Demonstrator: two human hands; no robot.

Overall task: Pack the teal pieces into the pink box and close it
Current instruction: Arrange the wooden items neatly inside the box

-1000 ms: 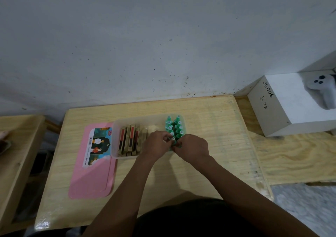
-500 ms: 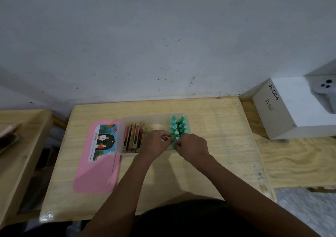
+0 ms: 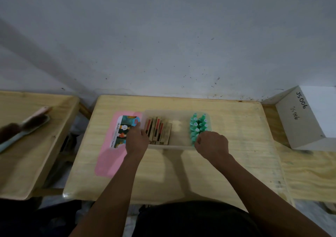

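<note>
A translucent box [image 3: 177,113] stands open on the wooden table [image 3: 181,167]. Several teal pieces [image 3: 198,126] stand upright in two rows at its right end; wooden blocks with red faces [image 3: 159,130] fill its left part. The pink lid [image 3: 111,145], with a picture label, lies flat to the left of the box. My left hand [image 3: 137,139] rests over the lid's right edge beside the box's left wall, fingers curled, nothing visibly held. My right hand [image 3: 211,143] is curled at the box's front right corner, touching the nearest teal pieces.
A second wooden table [image 3: 27,155] at the left carries a brush with a pink handle [image 3: 27,125]. A white cardboard box marked JS006 [image 3: 307,120] sits at the right on a lower wooden surface. A grey wall runs right behind the table.
My hands were together at the teal pieces. My left hand has moved left to the pink lid's edge; my right hand stays by the teal pieces.
</note>
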